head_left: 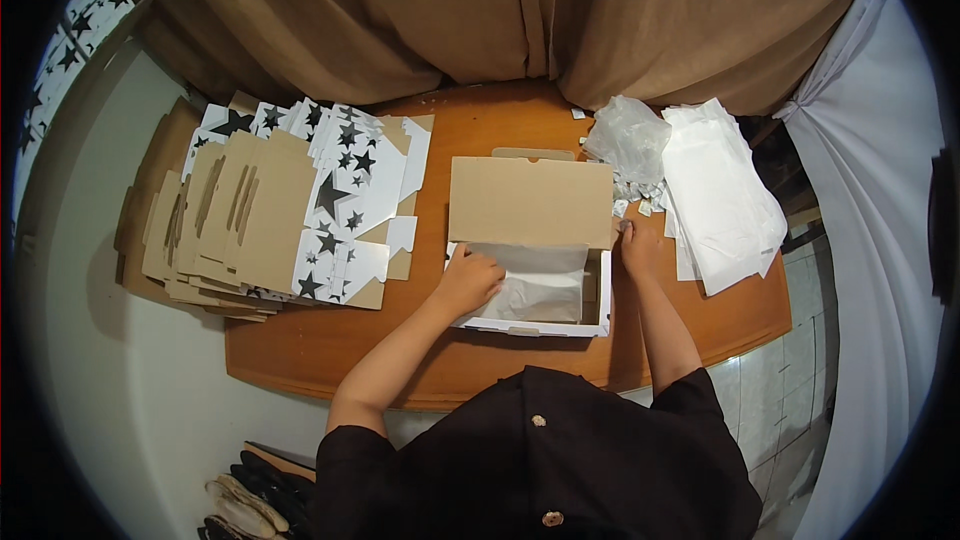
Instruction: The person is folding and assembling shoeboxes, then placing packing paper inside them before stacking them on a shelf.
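An open cardboard box (603, 300), white on its outer sides, stands on the table before me with its brown lid (531, 202) raised at the back. A white sheet of paper (545, 285) lines its inside, leaving a brown strip of the interior showing on the right. My left hand (470, 282) is closed over the paper's left edge, at the left wall of the box. Beside the lid's right corner is my right hand (640, 248), its fingers curled together; what they hold, if anything, is hidden. Small silvery packets (630, 198) lie just beyond it.
Flat cardboard boxes (270, 210), brown and white with black stars, are piled on the left. A clear plastic bag (628, 135) and a stack of white paper (718, 190) sit on the right of the wooden table (300, 355). Brown curtains (480, 10) hang behind.
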Demonstrator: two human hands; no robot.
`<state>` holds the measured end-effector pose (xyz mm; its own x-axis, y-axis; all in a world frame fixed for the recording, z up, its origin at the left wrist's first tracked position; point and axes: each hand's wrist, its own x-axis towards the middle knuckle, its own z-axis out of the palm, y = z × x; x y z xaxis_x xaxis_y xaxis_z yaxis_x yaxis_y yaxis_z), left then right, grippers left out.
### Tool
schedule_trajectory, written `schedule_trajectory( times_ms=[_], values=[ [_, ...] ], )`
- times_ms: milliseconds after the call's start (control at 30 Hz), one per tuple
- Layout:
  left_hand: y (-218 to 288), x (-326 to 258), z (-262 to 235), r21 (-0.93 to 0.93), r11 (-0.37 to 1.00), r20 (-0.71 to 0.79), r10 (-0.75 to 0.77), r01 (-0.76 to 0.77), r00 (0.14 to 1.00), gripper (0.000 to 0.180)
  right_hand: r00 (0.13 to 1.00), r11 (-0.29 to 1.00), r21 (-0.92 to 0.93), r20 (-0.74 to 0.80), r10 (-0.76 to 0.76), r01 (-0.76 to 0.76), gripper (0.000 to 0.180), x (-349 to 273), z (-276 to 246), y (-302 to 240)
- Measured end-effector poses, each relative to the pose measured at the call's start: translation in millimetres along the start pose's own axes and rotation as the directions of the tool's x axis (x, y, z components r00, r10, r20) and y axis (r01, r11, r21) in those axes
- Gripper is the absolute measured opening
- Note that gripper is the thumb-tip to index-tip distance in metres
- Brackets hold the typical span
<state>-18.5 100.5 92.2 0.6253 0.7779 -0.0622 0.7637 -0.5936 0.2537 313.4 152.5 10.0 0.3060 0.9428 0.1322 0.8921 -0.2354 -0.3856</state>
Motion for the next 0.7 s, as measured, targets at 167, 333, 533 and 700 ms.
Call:
schedule_trajectory(
  times_ms=[167, 333, 533, 700],
  values=[
    [1, 6, 35, 0.211, 0.975, -0.356, 0.140, -0.067, 0.924, 0.032, 0.961, 0.985, 0.170, -0.274, 0.037, 0.010, 0.022, -12, -20, -4],
    [9, 12, 31, 0.225, 0.962, -0.387, 0.236, -0.157, 0.891, 0.031, 0.899, 0.921, 0.353, -0.437, 0.006, 0.166, 0.021, -20, -49, -25],
    [23, 5, -1, -0.221, 0.967, -0.165, 0.090, -0.126, 0.982, 0.027, 0.972, 0.553, 0.812, -0.073, -0.223, 0.188, 0.022, -52, -112, -94],
    [34, -17, -11, -0.262, 0.951, -0.028, 0.159, -0.161, 0.987, 0.019, 0.776, 0.646, 0.733, 0.275, -0.568, 0.213, 0.023, -62, -108, -129]
  ],
)
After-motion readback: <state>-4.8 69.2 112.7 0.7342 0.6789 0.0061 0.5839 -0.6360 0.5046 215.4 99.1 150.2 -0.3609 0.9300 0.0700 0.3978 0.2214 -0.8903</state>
